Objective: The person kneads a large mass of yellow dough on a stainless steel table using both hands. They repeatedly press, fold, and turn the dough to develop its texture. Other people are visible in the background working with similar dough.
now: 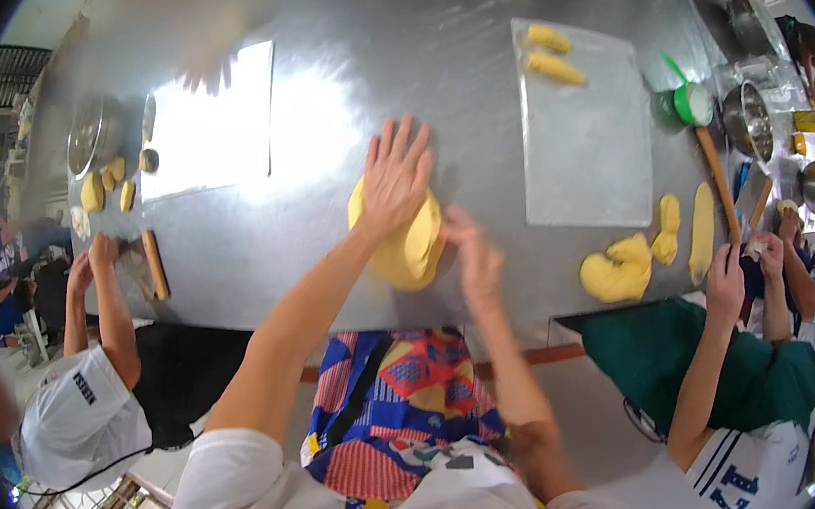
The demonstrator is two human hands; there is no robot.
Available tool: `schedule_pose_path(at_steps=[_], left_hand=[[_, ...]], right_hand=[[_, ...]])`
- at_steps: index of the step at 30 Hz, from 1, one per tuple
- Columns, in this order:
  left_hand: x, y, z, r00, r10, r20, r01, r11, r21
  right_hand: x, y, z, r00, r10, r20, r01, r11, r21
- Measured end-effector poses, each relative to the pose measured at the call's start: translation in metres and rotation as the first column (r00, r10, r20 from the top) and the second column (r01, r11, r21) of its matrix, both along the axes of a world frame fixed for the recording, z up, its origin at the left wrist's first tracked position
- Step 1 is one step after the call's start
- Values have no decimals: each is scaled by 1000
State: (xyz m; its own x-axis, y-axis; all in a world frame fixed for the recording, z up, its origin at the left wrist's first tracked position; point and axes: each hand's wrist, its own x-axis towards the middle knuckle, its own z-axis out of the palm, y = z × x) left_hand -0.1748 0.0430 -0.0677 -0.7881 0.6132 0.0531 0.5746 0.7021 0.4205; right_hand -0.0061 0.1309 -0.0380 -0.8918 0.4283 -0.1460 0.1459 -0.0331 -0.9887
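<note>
A large lump of yellow dough (411, 254) lies on the stainless steel table before me, with a fold showing on its right side. Flat on its upper part rests my left hand (396, 174), fingers spread and pointing away from me. My right hand (478, 254) is beside the dough's right edge, blurred, its fingertips close to the dough; whether they touch it I cannot tell.
To the right lies a flat tray (583, 154) with two yellow dough rolls (556, 69). Dough pieces (616, 270), a rolling pin (719, 184) and a green scoop (692, 104) lie beyond it. Co-workers stand at both sides; another rolling pin (154, 265) is at left.
</note>
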Motion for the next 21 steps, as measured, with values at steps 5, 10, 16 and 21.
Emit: schedule_pose_path(at_steps=[5,10,16,21], left_hand=[[20,-26,-2,975,-169,145,173,985,-13],[103,-62,26,978,-196,77,194,980,32],[156,-102,7,979,-200,46,198,980,35],[147,-130,-17,899,-420,-125,420,907,-29]], right_hand=[[-52,52,-1,993,-120,-20,122,990,77],[-135,18,-16,982,186,2,-178,938,297],[-109,-35,-43,944,315,102,-247,463,851],[-51,-39,-26,954,198,227,-294,441,848]])
